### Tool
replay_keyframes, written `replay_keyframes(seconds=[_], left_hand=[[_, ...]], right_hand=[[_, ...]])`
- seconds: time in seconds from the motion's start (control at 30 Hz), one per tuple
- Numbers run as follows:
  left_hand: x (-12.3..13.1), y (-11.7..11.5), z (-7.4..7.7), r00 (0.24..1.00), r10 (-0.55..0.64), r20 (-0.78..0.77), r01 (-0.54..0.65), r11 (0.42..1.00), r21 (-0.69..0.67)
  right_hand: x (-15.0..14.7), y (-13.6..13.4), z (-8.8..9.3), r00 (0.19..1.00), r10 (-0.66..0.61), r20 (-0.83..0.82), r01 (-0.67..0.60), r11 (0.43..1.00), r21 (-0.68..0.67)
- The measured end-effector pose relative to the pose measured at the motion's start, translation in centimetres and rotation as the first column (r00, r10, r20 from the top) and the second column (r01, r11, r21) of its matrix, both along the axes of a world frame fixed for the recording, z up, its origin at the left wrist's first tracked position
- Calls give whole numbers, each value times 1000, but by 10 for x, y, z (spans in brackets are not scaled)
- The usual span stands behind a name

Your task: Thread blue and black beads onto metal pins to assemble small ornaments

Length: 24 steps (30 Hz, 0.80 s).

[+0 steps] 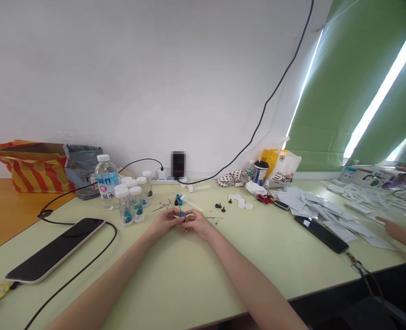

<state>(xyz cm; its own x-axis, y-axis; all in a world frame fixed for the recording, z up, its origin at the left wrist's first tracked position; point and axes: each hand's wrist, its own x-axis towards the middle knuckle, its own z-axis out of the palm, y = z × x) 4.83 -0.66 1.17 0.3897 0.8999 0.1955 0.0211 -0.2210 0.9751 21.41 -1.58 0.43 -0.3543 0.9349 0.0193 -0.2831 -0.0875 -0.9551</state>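
Two grips, left hand (163,223) and right hand (197,223), are pinching a blue-beaded piece (182,214) over the table (178,275), near capped vials (124,207).

Bare left hand (164,222) and right hand (197,223), slim forearms (129,263)

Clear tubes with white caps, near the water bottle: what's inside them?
Each of the two front tubes shows a shiny blue piece low down. The tubes behind are partly covered by those in front, so their full contents can't be seen.
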Motion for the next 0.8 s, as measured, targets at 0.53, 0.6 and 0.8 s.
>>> replay_keyframes(seconds=[0.53,0.6,0.8], left_hand=[[0,1,0,998,38,-43,-37,999,33],[0,0,1,998,43,-46,-42,999,33],[1,-3,3,997,50,-56,-49,998,28]], right_hand=[[-1,3,-3,1000,-20,8,20,1000,2],[-1,3,-3,1000,-20,9,20,1000,2],[-1,3,-2,1000,-11,16,11,1000,0]])
